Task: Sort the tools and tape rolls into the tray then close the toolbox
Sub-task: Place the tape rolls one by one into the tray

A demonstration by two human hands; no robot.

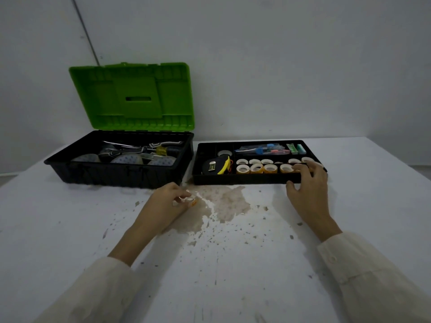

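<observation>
A black tray [235,179] lies at the centre right, with several yellow tape rolls [256,168] in its front row, a black-and-yellow tape measure [217,165] at its left and pens and cutters [263,149] at the back. My right hand [307,185] reaches over the tray's front right corner, its fingertips pinching a tape roll [297,167] there. On the table in front of the toolbox, my left hand [169,199] holds a small tape roll [189,200]. The black toolbox [116,173] stands at the left with its green lid [133,96] upright.
Inside the toolbox lie a screwdriver with a yellow handle [161,150] and some grey dotted gloves [127,159]. The white table [210,264] has a brownish worn stain [224,203] between my hands. A white wall rises right behind the toolbox and tray.
</observation>
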